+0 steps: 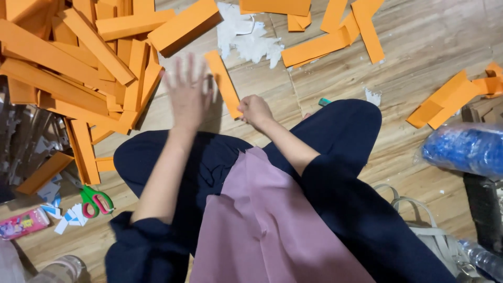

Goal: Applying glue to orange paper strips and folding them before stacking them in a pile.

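**Sorting orange card strips on the floor**

Sitting on the wooden floor [335,78], the person works beside a large heap of orange strips [68,57] at upper left; smaller scatters [335,31] lie farther off, unsorted. Right hand [255,111]: fingers pinching the lower end of a single orange strip [222,81], which lies flat just ahead of the knees. Left hand [187,94]: blurred, fingers spread, holding nothing. Green-and-red scissors [95,200] lie untouched at lower left. Judged: work well advanced, not finished.

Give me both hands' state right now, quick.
Left hand: open, fingers spread, blurred, holding nothing, above the floor beside the orange strip pile.
Right hand: closed on the lower end of one orange paper strip.
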